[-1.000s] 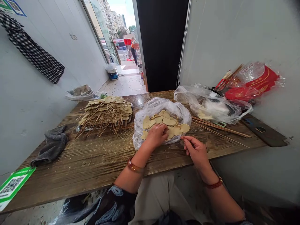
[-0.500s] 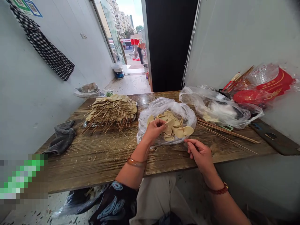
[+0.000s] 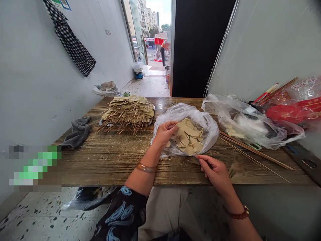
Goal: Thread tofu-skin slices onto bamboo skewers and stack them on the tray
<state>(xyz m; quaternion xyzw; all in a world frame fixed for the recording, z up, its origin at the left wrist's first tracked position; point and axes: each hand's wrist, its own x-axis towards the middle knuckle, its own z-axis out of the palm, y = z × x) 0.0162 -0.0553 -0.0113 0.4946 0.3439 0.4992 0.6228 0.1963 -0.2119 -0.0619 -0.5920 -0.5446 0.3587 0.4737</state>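
My left hand [image 3: 164, 134] is closed, thumb and fingers pinching a pale yellow slice [image 3: 185, 128] at its left edge. The slice looks like potato, but I cannot be sure. Close to the table's front edge, my right hand [image 3: 214, 171] grips the lower end of a thin wooden skewer [image 3: 197, 156]. At its far end are pale slices [image 3: 195, 148], over the near rim of the bag. Loose slices of the same kind lie in the open clear plastic bag [image 3: 211, 131] beneath and beyond my hands.
Left of the bag, a tray holds a heap of skewered slices [image 3: 130, 108]. A grey cloth [image 3: 77, 133] lies at the table's left. Bare skewers [image 3: 255, 152] lie to the right, beside another plastic bag [image 3: 247, 124] and red packaging [image 3: 283, 112].
My view has swung left, so the table things sit further right. My right hand has drawn the skewered slices nearer and leftward over the bag. Both hands keep their grip.
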